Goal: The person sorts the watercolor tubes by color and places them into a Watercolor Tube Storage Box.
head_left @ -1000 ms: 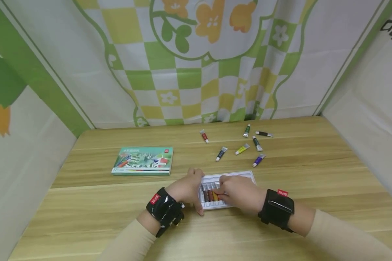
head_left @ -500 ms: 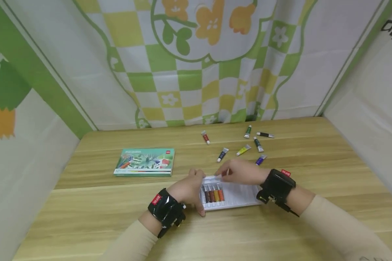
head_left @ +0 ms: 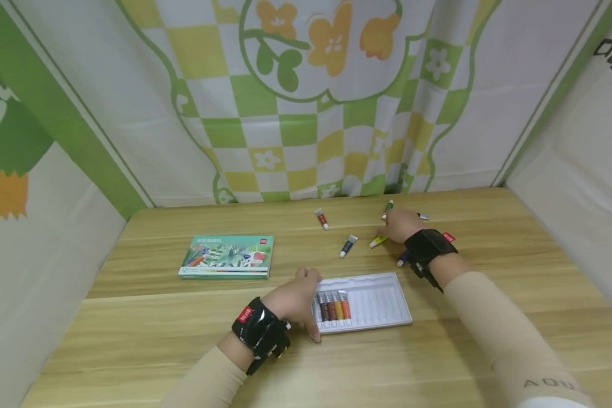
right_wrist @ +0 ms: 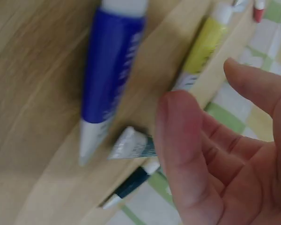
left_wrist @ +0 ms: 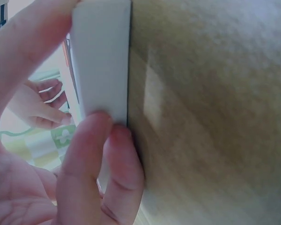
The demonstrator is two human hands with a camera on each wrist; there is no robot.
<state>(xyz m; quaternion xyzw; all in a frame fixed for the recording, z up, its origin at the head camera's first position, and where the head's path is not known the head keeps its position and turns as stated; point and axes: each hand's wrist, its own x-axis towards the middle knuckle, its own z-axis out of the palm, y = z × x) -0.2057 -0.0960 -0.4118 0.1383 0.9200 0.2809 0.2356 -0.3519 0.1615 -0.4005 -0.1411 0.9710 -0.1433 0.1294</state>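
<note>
My left hand (head_left: 297, 300) grips the left end of a white plastic paint tray (head_left: 379, 309), thumb at the near corner and fingers at the far one. The left wrist view shows the fingertips on the tray's side wall (left_wrist: 103, 61). Several paint tubes, brown to orange, lie side by side in the tray's left part; its right slots are bare. My right hand (head_left: 402, 225) is over the loose tubes, fingers apart and holding nothing. Nearest to it are a yellow paint tube (right_wrist: 203, 51), a violet-blue one (right_wrist: 113, 65) and a dark green one (right_wrist: 131, 143), partly hidden by a finger.
A red paint tube (head_left: 322, 219) and a dark blue one (head_left: 348, 246) lie behind the tray. A green tube (head_left: 389, 206) and a partly covered black tube (right_wrist: 132, 182) lie beyond my right hand. The teal paint box (head_left: 226, 258) sits at the left, a patterned curtain (head_left: 298, 133) behind.
My right hand has left the tray, where it was setting the orange tube among the others, and moved up and right to the loose tubes. The left hand keeps its hold on the tray.
</note>
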